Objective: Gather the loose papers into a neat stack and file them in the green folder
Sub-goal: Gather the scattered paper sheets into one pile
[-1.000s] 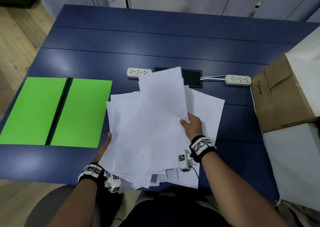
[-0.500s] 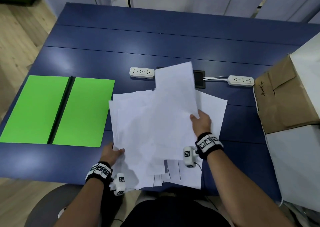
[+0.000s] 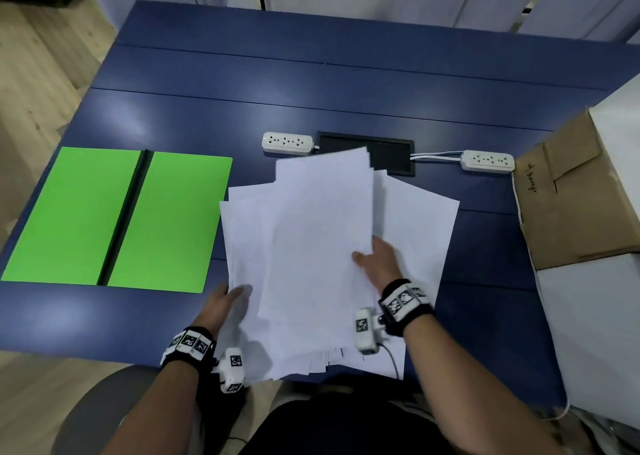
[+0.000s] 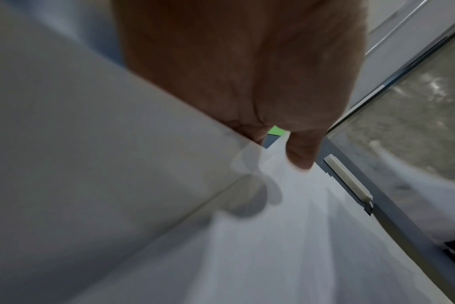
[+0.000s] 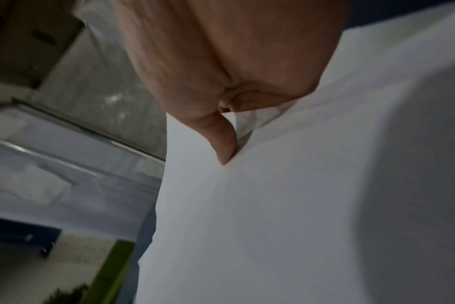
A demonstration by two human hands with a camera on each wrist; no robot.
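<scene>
A loose, fanned pile of white papers (image 3: pixel 311 232) lies on the blue table (image 3: pixel 346 83) in front of me, its near edge hanging over the table's front. My right hand (image 3: pixel 375 258) pinches the right edge of the upper sheets, and the right wrist view shows its thumb (image 5: pixel 223 142) on top of the paper (image 5: pixel 299 205). My left hand (image 3: pixel 228 302) holds the pile's lower left edge, thumb (image 4: pixel 301 152) on the paper (image 4: pixel 247 246) and fingers hidden beneath. The green folder (image 3: pixel 173 219) lies open and flat to the left, apart from the pile.
Two white power strips (image 3: pixel 287 141) (image 3: pixel 487 160) and a black cable hatch (image 3: pixel 388 153) sit just behind the papers. At the right edge stand a brown cardboard box (image 3: pixel 571 194) and a white box (image 3: pixel 595 333). Behind the strips is bare table.
The upper sheets have turned straighter and dropped closer to the pile. My left hand slid from under the left edge to the lower left corner. My right hand drew nearer.
</scene>
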